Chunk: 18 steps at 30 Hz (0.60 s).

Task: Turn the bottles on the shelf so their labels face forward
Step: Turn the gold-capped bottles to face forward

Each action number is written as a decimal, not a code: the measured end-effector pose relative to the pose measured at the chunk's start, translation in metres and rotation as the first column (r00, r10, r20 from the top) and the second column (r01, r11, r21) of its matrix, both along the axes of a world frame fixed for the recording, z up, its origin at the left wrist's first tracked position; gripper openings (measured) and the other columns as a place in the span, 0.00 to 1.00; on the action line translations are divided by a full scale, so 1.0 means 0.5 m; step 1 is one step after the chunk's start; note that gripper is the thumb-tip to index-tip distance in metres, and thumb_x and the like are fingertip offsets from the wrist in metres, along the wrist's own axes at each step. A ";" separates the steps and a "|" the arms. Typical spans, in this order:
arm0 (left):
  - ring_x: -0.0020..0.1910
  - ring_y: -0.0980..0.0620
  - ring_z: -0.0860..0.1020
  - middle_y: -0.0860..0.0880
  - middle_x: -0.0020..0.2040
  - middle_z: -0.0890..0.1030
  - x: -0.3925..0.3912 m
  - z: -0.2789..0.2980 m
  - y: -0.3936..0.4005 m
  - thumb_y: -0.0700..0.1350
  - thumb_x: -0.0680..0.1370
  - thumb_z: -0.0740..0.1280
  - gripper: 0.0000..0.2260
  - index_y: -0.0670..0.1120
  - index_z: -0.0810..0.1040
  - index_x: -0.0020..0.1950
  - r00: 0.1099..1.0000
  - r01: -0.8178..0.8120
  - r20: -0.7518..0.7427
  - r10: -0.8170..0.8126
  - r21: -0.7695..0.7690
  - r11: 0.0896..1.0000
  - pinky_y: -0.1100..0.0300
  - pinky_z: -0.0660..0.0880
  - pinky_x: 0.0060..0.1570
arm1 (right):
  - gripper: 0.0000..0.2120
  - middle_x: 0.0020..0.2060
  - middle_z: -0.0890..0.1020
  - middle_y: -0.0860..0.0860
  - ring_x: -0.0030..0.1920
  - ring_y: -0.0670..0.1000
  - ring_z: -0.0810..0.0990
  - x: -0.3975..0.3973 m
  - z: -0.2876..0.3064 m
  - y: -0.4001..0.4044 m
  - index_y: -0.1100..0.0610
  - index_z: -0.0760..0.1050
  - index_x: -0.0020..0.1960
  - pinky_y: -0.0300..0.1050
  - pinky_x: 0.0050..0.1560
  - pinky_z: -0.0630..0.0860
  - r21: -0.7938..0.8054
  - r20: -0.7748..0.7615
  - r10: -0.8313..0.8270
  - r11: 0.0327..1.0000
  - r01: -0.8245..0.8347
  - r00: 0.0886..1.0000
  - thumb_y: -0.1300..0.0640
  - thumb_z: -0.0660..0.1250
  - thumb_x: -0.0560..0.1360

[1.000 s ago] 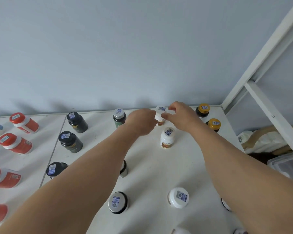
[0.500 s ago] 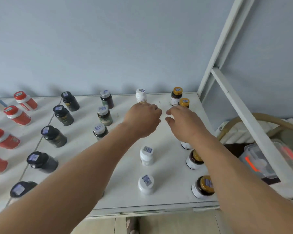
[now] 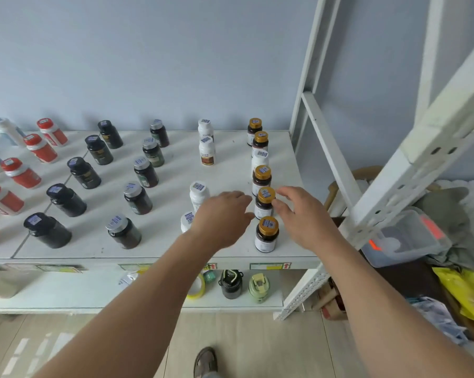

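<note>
Both open, fingers relaxed: left hand (image 3: pixel 221 214) and right hand (image 3: pixel 301 214) flanking a gold-capped bottle (image 3: pixel 264 202) near the shelf (image 3: pixel 162 241) right edge.

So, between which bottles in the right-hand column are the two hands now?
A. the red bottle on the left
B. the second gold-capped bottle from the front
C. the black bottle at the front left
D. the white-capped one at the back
B: the left hand and the right hand flank the second gold-capped bottle from the front; whether any fingers touch it, I cannot tell, and the front gold-capped bottle stands free.
</note>
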<state>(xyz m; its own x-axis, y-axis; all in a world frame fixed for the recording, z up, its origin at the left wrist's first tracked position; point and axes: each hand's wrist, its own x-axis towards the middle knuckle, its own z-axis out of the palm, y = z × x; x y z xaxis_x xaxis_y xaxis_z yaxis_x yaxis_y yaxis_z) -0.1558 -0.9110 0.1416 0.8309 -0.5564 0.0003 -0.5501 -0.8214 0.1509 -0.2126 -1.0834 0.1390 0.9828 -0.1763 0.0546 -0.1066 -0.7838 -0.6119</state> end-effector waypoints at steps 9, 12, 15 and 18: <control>0.74 0.52 0.61 0.52 0.76 0.64 -0.070 -0.127 0.032 0.54 0.80 0.62 0.25 0.49 0.63 0.76 0.968 -0.130 -0.227 0.105 -0.097 0.987 0.56 0.62 0.69 | 0.24 0.69 0.72 0.47 0.69 0.46 0.69 -0.105 -0.136 -0.019 0.51 0.67 0.72 0.38 0.63 0.63 0.128 -0.086 -0.042 0.990 0.053 0.995 0.41 0.57 0.80; 0.76 0.52 0.57 0.51 0.78 0.59 -0.084 -0.161 0.028 0.56 0.78 0.64 0.31 0.48 0.59 0.77 0.968 -0.112 -0.238 0.085 -0.104 0.988 0.55 0.59 0.72 | 0.26 0.69 0.71 0.48 0.68 0.48 0.68 -0.125 -0.177 -0.027 0.53 0.68 0.71 0.41 0.65 0.64 0.001 -0.142 -0.007 1.000 0.007 0.990 0.40 0.61 0.78; 0.76 0.52 0.56 0.50 0.78 0.58 -0.100 -0.199 0.019 0.59 0.76 0.67 0.35 0.45 0.60 0.77 0.963 -0.138 -0.249 0.108 -0.108 0.984 0.57 0.57 0.73 | 0.29 0.71 0.68 0.48 0.70 0.49 0.64 -0.132 -0.209 -0.036 0.55 0.70 0.70 0.41 0.69 0.59 -0.169 -0.173 0.036 0.983 -0.065 0.984 0.41 0.66 0.75; 0.75 0.52 0.58 0.50 0.77 0.61 -0.110 -0.223 0.012 0.58 0.76 0.67 0.32 0.43 0.65 0.74 0.975 -0.157 -0.177 0.134 -0.127 0.979 0.58 0.57 0.72 | 0.26 0.69 0.69 0.48 0.69 0.50 0.65 -0.129 -0.229 -0.038 0.54 0.72 0.67 0.42 0.68 0.59 -0.248 -0.116 0.024 0.967 -0.052 0.993 0.44 0.70 0.73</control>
